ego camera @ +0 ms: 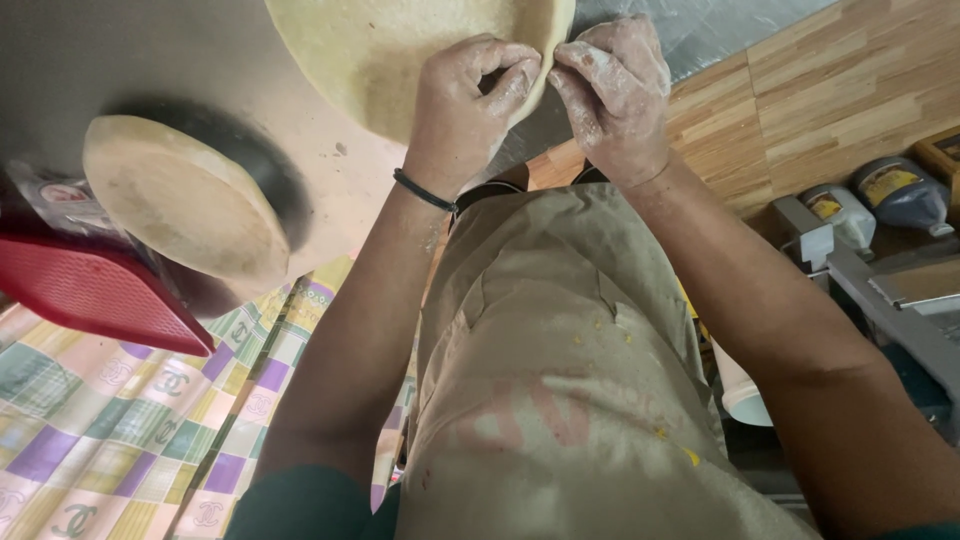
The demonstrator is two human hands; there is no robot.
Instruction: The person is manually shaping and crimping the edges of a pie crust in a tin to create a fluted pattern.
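Note:
A large round sheet of pale dough (400, 50) lies on the grey worktop (120, 50) at the top of the view. My left hand (465, 95) and my right hand (615, 90), both dusted with flour, pinch the near edge of that sheet side by side, fingertips almost touching. A black band circles my left wrist. My beige apron (560, 380) fills the lower middle.
A second flat dough round (185, 195) rests on a dark round pan (265, 165) at the left. A red plastic tray (90, 290) lies beside a checked cloth (120, 430). Wooden flooring (830, 100), two plastic jugs (880, 195) and a grey metal frame (880, 290) are at the right.

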